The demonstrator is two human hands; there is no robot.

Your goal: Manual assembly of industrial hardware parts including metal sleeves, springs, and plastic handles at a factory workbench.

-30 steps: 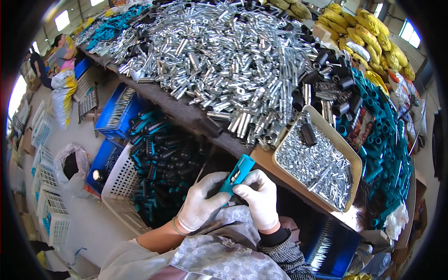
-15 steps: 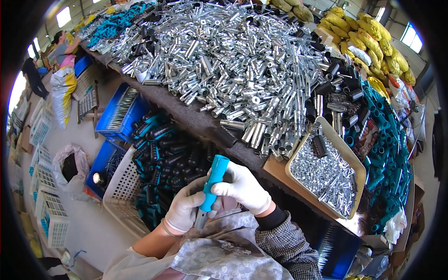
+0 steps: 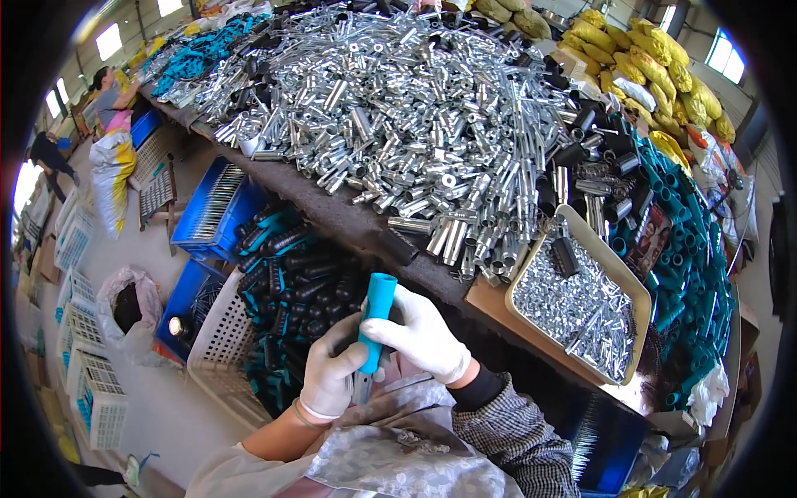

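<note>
Both my hands wear white gloves and hold one teal plastic sleeve (image 3: 377, 314) upright over my lap. My left hand (image 3: 329, 373) grips its lower part, where a metal piece sticks out below. My right hand (image 3: 423, 339) pinches the sleeve from the right side. Just beyond my hands stands a white plastic basket (image 3: 217, 347) filled with black and teal handles.
A long table (image 3: 349, 217) carries a big heap of shiny metal tubes (image 3: 398, 108). A tan tray (image 3: 618, 278) of small metal parts lies at its right, beside teal sleeves (image 3: 693, 290). Blue crates (image 3: 212, 212) stand on the floor. Yellow sacks (image 3: 656, 66) lie far right; people work far left.
My hands with the teal sleeve moved left and down from the tray toward the basket. The sleeve turned from slanted to nearly upright.
</note>
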